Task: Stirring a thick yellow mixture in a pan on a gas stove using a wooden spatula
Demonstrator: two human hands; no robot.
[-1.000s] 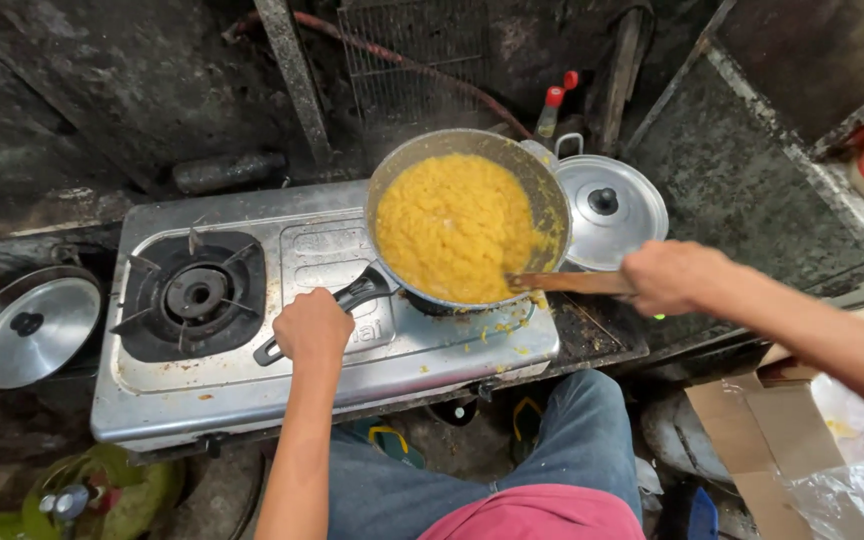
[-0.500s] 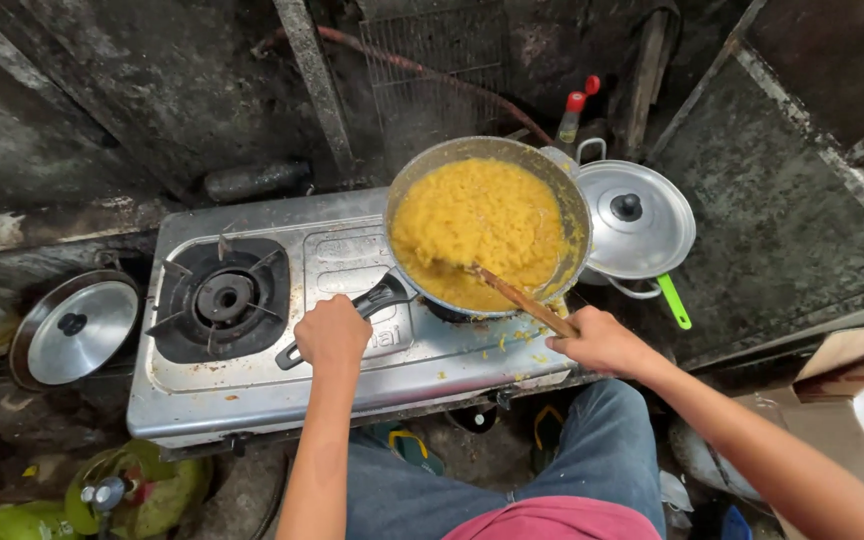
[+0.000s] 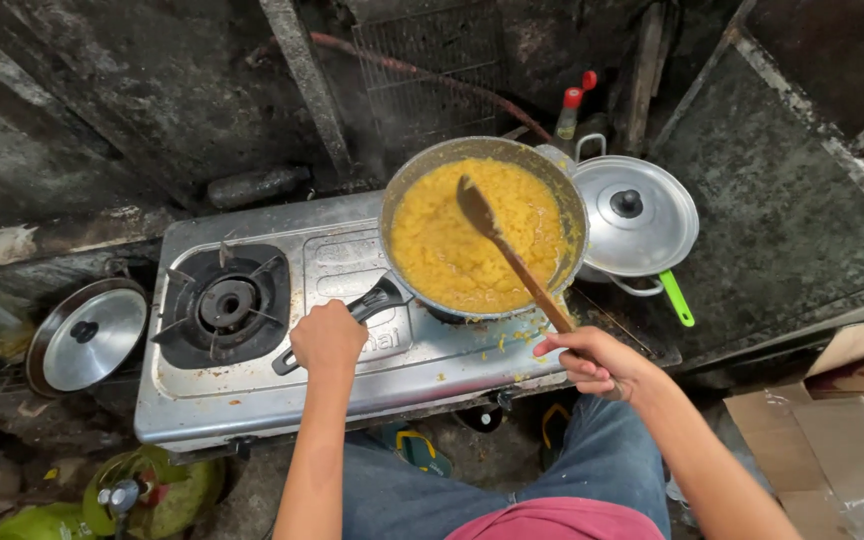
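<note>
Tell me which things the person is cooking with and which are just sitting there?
In use:
- frying pan of yellow food, handle held by left hand
- wooden spoon, held by right hand
- gas stove

Just sitting there:
- lidded pot
- loose lid
- red-capped bottle
- cardboard box

Pan (image 3: 562,190): grey metal rim, black handle (image 3: 347,325); contents bright yellow mash (image 3: 452,250) w/ orange-ish edges. Spoon (image 3: 507,255): brown wood, darker at bowl end. Stove (image 3: 282,395): silver steel, dull, yellow specks near pan; burner (image 3: 224,303) black. Lidded pot (image 3: 637,215): shiny silver, black knob; green handle (image 3: 677,297) sticking out beneath. Loose lid (image 3: 87,333): silver, dark rim, black knob. Bottles (image 3: 572,105): red caps. Wall (image 3: 102,90): sooty black-grey, patchy. Hose (image 3: 432,75): reddish. Gas tank (image 3: 152,490): green. Jeans (image 3: 592,465) blue; shirt (image 3: 552,520) pinkish-red. Cardboard box (image 3: 812,440) tan.
</note>
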